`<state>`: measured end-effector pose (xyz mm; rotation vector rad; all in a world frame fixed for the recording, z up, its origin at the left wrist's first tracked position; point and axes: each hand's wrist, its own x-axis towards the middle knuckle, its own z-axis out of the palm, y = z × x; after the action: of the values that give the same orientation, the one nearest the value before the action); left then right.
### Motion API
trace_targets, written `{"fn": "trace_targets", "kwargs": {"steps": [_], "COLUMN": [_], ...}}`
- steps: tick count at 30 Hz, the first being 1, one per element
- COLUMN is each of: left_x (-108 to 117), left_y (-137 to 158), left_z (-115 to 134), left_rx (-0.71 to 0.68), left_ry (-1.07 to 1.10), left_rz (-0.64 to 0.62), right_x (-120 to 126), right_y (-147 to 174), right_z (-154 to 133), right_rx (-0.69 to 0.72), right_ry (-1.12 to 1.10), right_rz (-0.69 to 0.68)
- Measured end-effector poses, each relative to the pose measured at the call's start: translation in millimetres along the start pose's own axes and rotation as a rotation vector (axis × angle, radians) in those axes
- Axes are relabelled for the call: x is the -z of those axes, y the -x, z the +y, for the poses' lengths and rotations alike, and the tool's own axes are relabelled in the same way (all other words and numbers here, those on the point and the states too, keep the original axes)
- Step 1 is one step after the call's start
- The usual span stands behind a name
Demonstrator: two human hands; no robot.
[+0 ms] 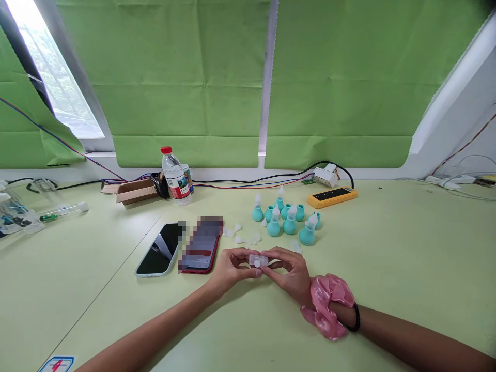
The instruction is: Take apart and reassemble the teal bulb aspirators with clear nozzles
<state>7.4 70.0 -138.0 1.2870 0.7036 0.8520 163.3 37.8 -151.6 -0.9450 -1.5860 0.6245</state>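
"Lying at the far left of the pale green table (96, 248) is a clear tube (65, 211); what is coming after it?"

"An open cardboard box (136, 192) is resting toward the back, and nearer, a pale-cased phone (159, 251) is lying flat. A red-capped bottle (176, 178) is standing behind that phone, near the box."

"And a red-cased phone (201, 250) is lying just right of the pale one. What is the left hand (233, 264) doing?"

"It is pinching the left end of a small clear plastic piece (258, 260) between thumb and fingers."

"Where is that piece sitting?"

"Between the two hands, at their fingertips; scattered whitish bits (254, 238) are lying just beyond. The right hand (290, 269) is gripping the piece's other end."

"What is standing past the right hand?"

"Teal bulbs (273, 228) are clustering there, several wearing clear pointed tips (275, 213)."

"And farther right?"

"A pink scrunchie (329, 305) is circling that hand's wrist, a yellow power strip (332, 197) is lying beyond the bulbs, and a black bracelet (357, 319) is hugging the forearm"
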Motion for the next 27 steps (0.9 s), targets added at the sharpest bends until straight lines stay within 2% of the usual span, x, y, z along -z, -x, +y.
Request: {"fn": "trace_targets", "kwargs": {"steps": [9,16,21,24,27], "left_x": [0,-3,-2,-4,-4], "left_y": [0,0,0,1,1], "left_z": [-7,-4,-4,-1,1], "left_rx": [-0.068,0.002,-0.011,-0.004,0.016], "left_ry": [-0.065,-0.014,-0.01,0.003,0.019], "left_rz": [0.034,0.05,0.031,0.026,0.054], "right_x": [-1,-1,-2,0,12], "right_y": [0,-1,0,-2,-11], "right_z": [4,4,4,1,-7], "right_rx": [0.08,0.079,0.095,0.204,0.426], "right_ry": [0.014,0.023,0.04,0.146,0.314], "right_rz": [0.028,0.013,0.006,0.012,0.021]}}
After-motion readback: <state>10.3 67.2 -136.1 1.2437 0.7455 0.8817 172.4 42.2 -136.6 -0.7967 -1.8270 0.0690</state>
